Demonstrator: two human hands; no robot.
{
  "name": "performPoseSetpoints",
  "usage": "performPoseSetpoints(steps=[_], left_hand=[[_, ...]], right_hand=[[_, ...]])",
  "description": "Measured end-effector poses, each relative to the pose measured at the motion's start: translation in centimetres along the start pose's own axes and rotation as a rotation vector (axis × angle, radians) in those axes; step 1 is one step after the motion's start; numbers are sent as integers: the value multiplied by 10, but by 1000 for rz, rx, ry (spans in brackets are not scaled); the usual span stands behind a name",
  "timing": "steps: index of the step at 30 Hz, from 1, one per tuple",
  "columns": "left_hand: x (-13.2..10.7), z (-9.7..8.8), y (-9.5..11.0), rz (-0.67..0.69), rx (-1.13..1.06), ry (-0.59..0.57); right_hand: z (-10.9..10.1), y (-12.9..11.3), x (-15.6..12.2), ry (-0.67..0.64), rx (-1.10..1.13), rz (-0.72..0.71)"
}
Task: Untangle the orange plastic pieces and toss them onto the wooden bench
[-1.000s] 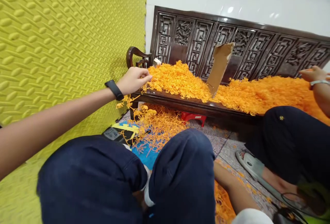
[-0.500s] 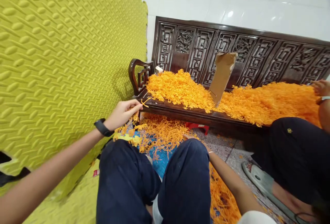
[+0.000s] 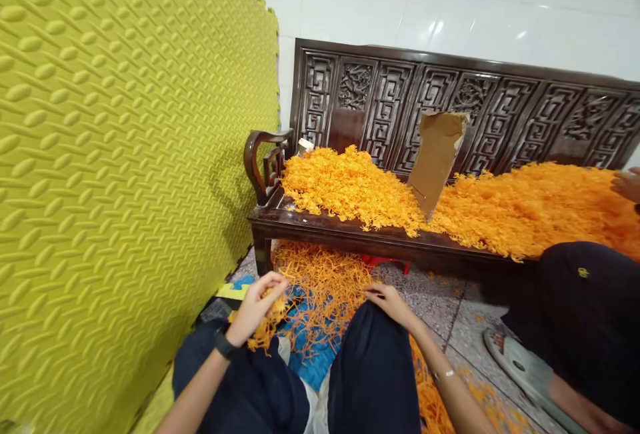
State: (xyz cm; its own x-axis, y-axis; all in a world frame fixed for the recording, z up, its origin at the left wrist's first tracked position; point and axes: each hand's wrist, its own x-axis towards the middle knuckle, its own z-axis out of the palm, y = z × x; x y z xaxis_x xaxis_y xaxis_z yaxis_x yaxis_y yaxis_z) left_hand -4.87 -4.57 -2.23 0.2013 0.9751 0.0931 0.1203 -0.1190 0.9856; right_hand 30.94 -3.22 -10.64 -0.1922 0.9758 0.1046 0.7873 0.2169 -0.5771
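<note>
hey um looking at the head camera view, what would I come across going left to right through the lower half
Yellow textured mat, then the left hand, the tangle of orange strands, the right hand, and another person's gray sandal.

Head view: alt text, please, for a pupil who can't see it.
A person's left hand and right hand flank tangled orange strands below a dark carved bench, where orange heaps lie either side of standing cardboard.
</note>
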Motion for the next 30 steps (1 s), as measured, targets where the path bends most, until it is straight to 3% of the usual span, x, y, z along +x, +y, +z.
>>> performPoseSetpoints(steps=[5,9,15,19,23,28,30], left_hand=[[-2,22,-29,-117,-164,-18],[-7,25,-43,-158,-243,-9],[-36,32,-53,-227,-317,27],[-53,52,-57,-249,-354,-16],[-60,75,-57,-218,-325,-10],[-64,91,-46,-186,-305,105],[-62,91,-36,-175,-300,140]], right_hand=[[30,-6,-42,254,-122,107],[30,-19,-63,438,-278,153],[26,-16,-89,519,-335,185],[33,-4,-85,512,-256,219],[36,-4,-65,418,-183,159],[25,-28,-49,229,-53,-10],[16,-46,-46,116,106,-78]])
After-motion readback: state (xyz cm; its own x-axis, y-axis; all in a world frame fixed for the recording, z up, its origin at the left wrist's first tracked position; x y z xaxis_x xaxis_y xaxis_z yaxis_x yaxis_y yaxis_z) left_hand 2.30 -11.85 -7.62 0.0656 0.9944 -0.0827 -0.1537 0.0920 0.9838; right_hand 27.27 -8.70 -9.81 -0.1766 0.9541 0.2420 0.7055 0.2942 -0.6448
